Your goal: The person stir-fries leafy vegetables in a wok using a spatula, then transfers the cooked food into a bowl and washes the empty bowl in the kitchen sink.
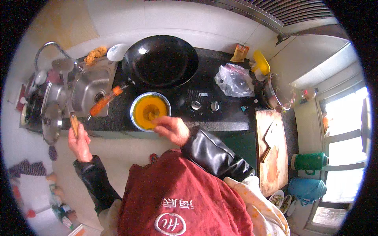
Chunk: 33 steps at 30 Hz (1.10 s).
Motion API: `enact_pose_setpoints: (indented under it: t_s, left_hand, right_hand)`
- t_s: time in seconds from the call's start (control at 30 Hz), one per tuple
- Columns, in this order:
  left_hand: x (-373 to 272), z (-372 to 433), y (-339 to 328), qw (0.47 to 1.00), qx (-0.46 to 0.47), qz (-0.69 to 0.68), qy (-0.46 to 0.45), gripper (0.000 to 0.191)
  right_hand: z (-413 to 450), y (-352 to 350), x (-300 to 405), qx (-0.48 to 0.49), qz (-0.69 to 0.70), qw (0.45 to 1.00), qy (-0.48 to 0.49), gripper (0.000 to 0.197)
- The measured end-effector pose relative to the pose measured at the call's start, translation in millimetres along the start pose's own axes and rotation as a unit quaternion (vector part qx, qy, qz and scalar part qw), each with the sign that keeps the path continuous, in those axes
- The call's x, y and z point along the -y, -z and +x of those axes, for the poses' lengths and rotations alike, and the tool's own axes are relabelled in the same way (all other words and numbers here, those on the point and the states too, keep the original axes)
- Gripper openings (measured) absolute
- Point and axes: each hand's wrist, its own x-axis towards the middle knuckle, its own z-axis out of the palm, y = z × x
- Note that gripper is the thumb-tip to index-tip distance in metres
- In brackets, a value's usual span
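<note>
My left hand (80, 144) grips the wooden handle of a long metal cooking utensil (67, 91). Its broad round head is raised over the left side of the sink; whether it is a ladle or a turner is not clear. On the counter in front of me, a blue-rimmed bowl (140, 110) holds orange-yellow liquid with a darker swirl in its middle. My right hand (173, 129) is at the bowl's lower right rim, fingertips bent together over the edge. Anything between those fingers is hidden. Behind the bowl sits a large black wok (161, 63).
A bottle with orange-red contents (103, 103) stands by the steel sink (85, 85). A glass lid (52, 122) is at far left. Right of the stove knobs (196, 105), a cleaver (269, 137) lies on a wooden cutting board (276, 168). A plastic bag (234, 79) rests behind.
</note>
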Motion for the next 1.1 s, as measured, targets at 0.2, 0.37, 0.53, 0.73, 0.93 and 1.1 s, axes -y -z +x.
enact_pose_setpoints:
  t_s: [0.2, 0.37, 0.53, 0.73, 0.93, 1.1]
  left_hand:
    - [36, -22, -11, 0.983, 0.022, -0.035, -0.181, 0.030]
    - [59, -52, -31, 0.965, 0.041, -0.145, -0.214, 0.033]
    - [56, -66, -23, 0.871, 0.086, -0.473, 0.099, 0.021]
    - [64, -68, 4, 0.952, 0.067, 0.130, -0.267, 0.058]
    - [69, -53, 54, 0.977, 0.183, -0.050, -0.093, 0.062]
    - [97, -38, 71, 0.987, 0.087, -0.130, 0.027, 0.049]
  right_hand:
    - [34, -39, 34, 0.051, 0.119, 0.990, 0.063, 0.037]
    - [44, -86, 60, 0.078, 0.176, 0.978, 0.078, 0.046]
    - [47, -122, 37, 0.009, 0.187, 0.978, 0.097, 0.030]
    - [56, -129, 41, 0.024, 0.173, 0.985, -0.007, 0.018]
    - [51, -108, 78, 0.005, 0.247, 0.969, 0.013, 0.022]
    - [67, -100, 49, -0.114, -0.079, 0.978, 0.154, 0.015]
